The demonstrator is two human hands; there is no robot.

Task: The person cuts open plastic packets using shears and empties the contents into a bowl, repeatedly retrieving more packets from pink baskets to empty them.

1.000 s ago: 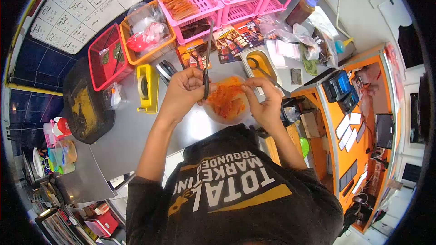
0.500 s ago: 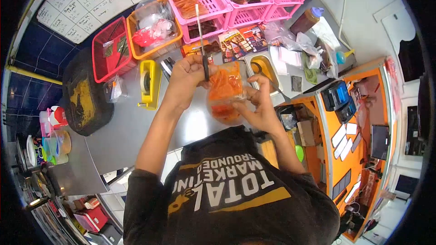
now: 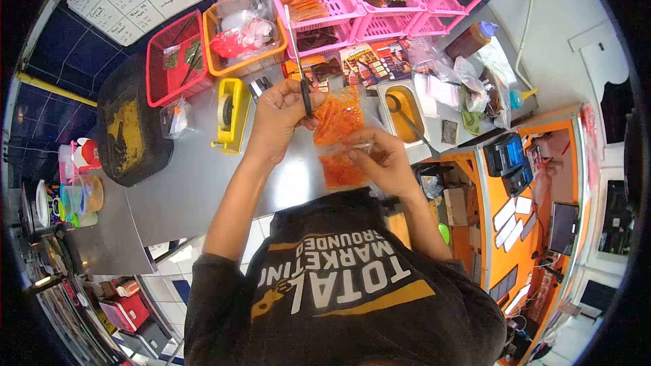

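My left hand (image 3: 281, 118) is closed around a long-bladed tool (image 3: 292, 37) with a black handle, its blade pointing away from me. Its fingertips also pinch the left edge of a clear plastic sachet (image 3: 339, 114) filled with orange-red contents. Below that one, a second orange-red sachet (image 3: 339, 171) hangs towards my shirt. My right hand (image 3: 385, 159) pinches the clear strip between the two sachets, thumb and fingers pressed together. Both hands are above the metal counter (image 3: 203, 186).
A yellow tape dispenser (image 3: 230, 115) stands left of my hands, near red (image 3: 178, 61) and orange baskets (image 3: 245, 34). Pink racks (image 3: 319, 20) with packets stand behind. Right of the sachets is a metal tray (image 3: 405, 118) of orange contents with a ladle (image 3: 424, 139).
My right hand has shifted from the upper sachet's right side to the strip between the sachets. The lower sachet now hangs flatter and more in view. The camera view has shifted slightly.
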